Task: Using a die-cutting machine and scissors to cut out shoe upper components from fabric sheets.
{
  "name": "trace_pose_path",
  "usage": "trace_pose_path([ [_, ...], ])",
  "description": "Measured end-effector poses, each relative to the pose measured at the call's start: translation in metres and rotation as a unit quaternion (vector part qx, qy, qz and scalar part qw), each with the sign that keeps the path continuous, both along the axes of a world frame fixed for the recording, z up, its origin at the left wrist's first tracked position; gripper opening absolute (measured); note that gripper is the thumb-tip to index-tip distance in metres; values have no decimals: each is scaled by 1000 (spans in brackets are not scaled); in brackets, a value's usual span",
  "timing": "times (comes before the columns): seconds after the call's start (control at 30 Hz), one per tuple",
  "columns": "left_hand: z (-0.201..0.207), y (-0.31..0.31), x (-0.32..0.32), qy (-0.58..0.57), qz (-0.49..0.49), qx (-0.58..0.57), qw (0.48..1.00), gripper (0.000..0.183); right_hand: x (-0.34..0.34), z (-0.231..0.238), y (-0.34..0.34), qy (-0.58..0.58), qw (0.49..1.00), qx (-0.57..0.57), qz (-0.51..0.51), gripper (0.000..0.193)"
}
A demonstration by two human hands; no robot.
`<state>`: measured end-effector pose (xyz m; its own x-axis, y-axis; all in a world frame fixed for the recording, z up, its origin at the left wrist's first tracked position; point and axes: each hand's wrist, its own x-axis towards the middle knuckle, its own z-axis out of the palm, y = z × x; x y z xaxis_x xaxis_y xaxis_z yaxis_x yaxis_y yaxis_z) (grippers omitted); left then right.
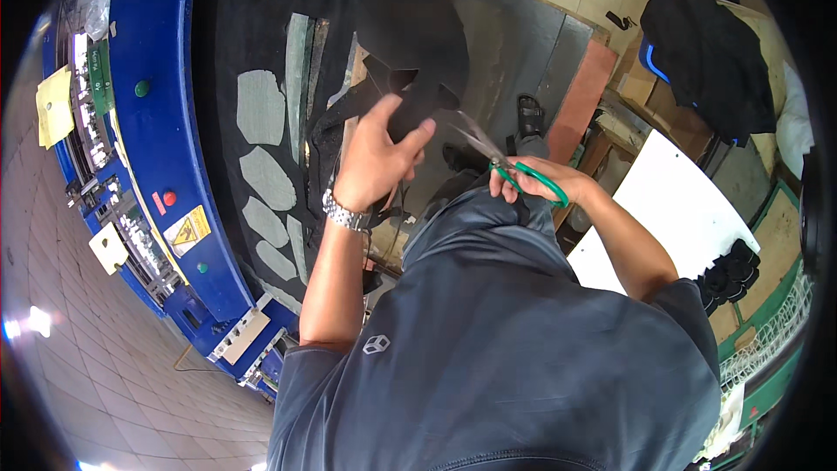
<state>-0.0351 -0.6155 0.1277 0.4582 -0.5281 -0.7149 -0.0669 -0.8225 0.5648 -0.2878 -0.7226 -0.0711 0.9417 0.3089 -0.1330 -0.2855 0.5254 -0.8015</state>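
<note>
My left hand, with a metal-band watch at the wrist, pinches the edge of a black fabric. The cloth hangs down from above, and dark folded corners stick up beside my fingers. My right hand is closed around scissors with green handles. Their blades point up and left toward the fabric, the tips near its lower edge. Whether the tips touch the cloth I cannot tell.
At left runs a long blue machine with buttons and a yellow warning label. Beside it, dark cloth carries several grey oval patches. A white board lies at right, below a black garment. A sandaled foot shows on the floor.
</note>
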Motion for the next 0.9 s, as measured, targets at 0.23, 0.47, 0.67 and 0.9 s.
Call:
trace_pose_path([
  [0.23,0,27,-29,-47,-148,-44,987,44,56,-8,-23,11,998,58,38,101],
  [0.47,-4,49,-37,-57,-58,-21,996,55,73,17,-40,-8,994,-103,-44,62],
  [0.67,-2,58,-50,-84,-156,-11,984,51,82,26,-44,-25,993,-113,-28,64],
  [0.9,-3,69,-57,-191,-147,-17,970,42,88,48,-75,86,971,-207,83,95],
])
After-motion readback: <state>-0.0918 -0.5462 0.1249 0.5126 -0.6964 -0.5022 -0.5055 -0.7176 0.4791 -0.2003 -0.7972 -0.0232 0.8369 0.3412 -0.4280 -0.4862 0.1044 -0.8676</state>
